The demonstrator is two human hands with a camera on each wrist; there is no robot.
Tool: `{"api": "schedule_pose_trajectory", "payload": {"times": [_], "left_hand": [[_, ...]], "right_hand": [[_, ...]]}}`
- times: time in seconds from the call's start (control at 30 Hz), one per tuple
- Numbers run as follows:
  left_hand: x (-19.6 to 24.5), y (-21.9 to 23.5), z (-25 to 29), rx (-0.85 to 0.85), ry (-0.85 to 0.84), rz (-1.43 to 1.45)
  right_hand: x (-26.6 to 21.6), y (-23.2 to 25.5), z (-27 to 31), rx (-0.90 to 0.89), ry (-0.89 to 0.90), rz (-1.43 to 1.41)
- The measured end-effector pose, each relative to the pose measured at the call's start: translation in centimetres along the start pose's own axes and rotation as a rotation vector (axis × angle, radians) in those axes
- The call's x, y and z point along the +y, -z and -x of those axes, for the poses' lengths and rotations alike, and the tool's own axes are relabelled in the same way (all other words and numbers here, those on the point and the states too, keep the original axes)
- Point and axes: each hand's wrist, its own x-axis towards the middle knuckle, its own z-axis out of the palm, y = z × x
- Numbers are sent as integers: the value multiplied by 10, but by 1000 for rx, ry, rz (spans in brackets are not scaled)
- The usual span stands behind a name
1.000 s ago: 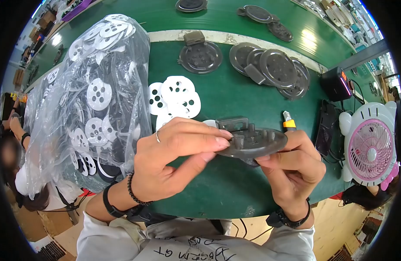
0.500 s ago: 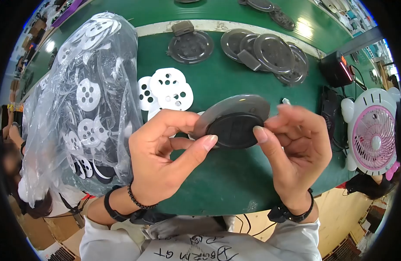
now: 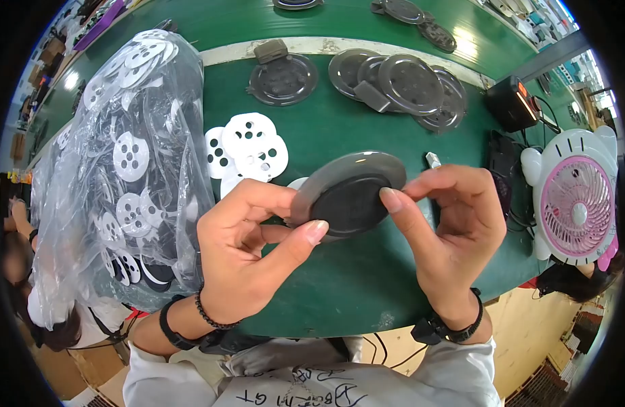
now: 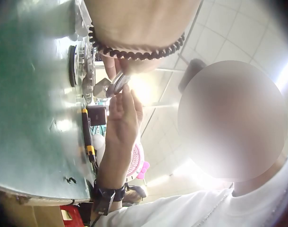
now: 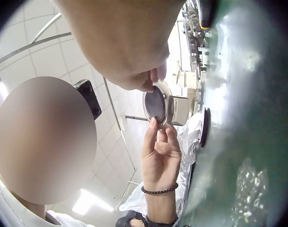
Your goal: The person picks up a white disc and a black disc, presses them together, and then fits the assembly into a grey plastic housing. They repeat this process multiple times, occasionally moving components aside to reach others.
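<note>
Both hands hold a dark, translucent round part (image 3: pixel 373 163) above the table in the head view, with a smaller black disc (image 3: pixel 350 207) on the face turned to the person. My left hand (image 3: pixel 248 251) pinches its left edge between thumb and fingers. The thumb and index finger of my right hand (image 3: pixel 455 237) pinch the upper right edge. In the right wrist view a boxy piece (image 5: pixel 180 110) sticks out from the far side of the round part. The fingers behind the part are partly hidden.
White discs with holes (image 3: pixel 248 146) lie beyond the left hand. A clear plastic bag (image 3: pixel 150 163) of similar discs fills the left side. More dark round parts (image 3: pixel 411 85) lie at the back; a black box (image 3: pixel 512 107) and a pink-white fan (image 3: pixel 577 203) stand at right.
The round part has turned from nearly edge-on, studs up, to showing its black disc face, then tilted a little. The right fingers have shifted from beneath it to its upper right edge.
</note>
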Motion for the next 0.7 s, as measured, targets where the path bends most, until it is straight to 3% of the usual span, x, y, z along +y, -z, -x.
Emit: {"api": "schedule_pose_trajectory", "payload": {"times": [0.1, 0.17, 0.2, 0.33, 0.4, 0.43, 0.47, 0.5, 0.6, 0.7], "left_hand": [[-2, 3, -2, -19, 29, 55], [1, 0, -4, 3, 63, 74], [2, -2, -6, 29, 96, 92], [2, -9, 0, 44, 106, 93], [8, -9, 1, 53, 10, -113], [20, -9, -3, 2, 101, -283], [12, -8, -1, 45, 45, -528], [10, -12, 1, 77, 60, -490], [-9, 2, -2, 113, -124, -625], [-23, 8, -2, 175, -148, -538]], "right_hand": [[2, 1, -4, 6, 14, 123], [4, -5, -3, -10, -197, -101], [6, -6, -1, -67, -221, -119], [4, -10, 5, -209, -192, -75], [-7, -9, 6, -294, -182, -4], [-10, -12, 8, -300, -174, -4], [-14, -10, 6, -322, -143, 67], [-12, -11, 9, -321, -175, -6], [-1, -14, 13, -284, -31, -165], [-4, -12, 15, -386, -132, -262]]}}
